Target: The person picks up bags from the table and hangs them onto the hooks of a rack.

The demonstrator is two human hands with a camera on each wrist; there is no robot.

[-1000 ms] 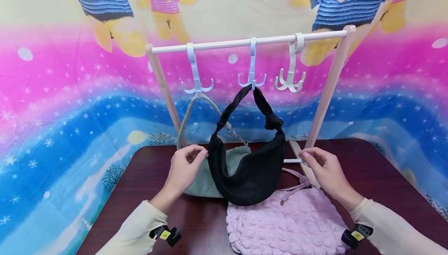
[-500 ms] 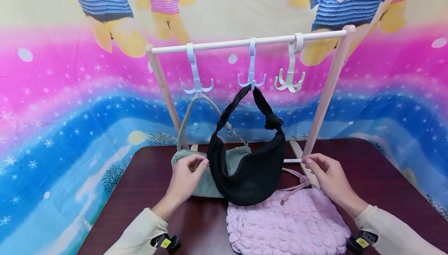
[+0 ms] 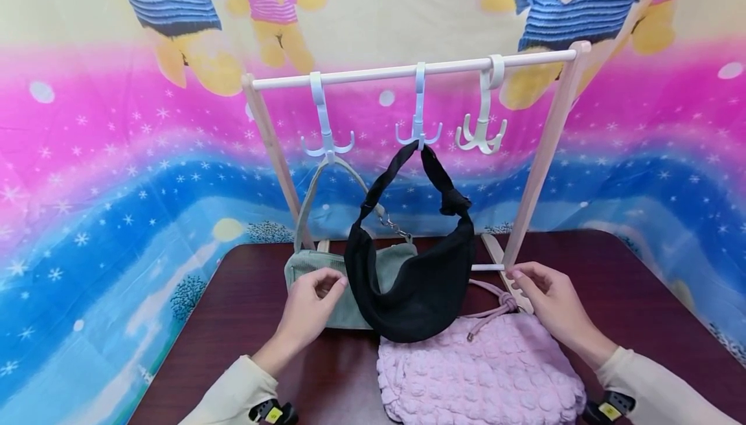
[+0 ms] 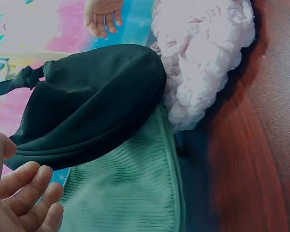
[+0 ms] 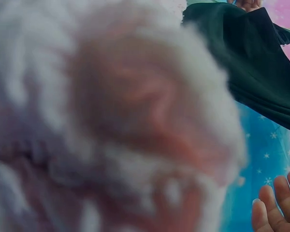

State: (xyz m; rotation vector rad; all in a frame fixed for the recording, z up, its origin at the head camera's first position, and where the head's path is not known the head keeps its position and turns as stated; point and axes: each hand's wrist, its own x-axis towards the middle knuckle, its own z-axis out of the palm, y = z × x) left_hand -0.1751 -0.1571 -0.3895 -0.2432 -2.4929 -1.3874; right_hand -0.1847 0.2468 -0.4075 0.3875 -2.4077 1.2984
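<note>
A black shoulder bag (image 3: pixel 419 302) with a knotted strap hangs from the middle hook (image 3: pixel 418 127). My left hand (image 3: pixel 307 305) is beside its left edge, fingers loosely bent; in the left wrist view thumb and fingers are apart with nothing between them. Behind, a green corduroy bag (image 3: pixel 344 308) has its strap looped on the left hook (image 3: pixel 327 143). Over on the right, my right hand (image 3: pixel 553 302) is relaxed and holds nothing, above a puffy pink bag (image 3: pixel 478 379) lying on the table. That pink bag fills much of the right wrist view, blurred.
A wooden rack with a white top bar (image 3: pixel 373 75) stands on the dark red table (image 3: pixel 210 347). A third hook (image 3: pixel 482 133) hangs at the right with no bag on it. Behind everything is a printed cloth backdrop (image 3: pixel 105 218).
Both hands have sunk a little, and the right one has drifted slightly to the right. More of the green bag's top shows above the left hand. The bags stay in place.
</note>
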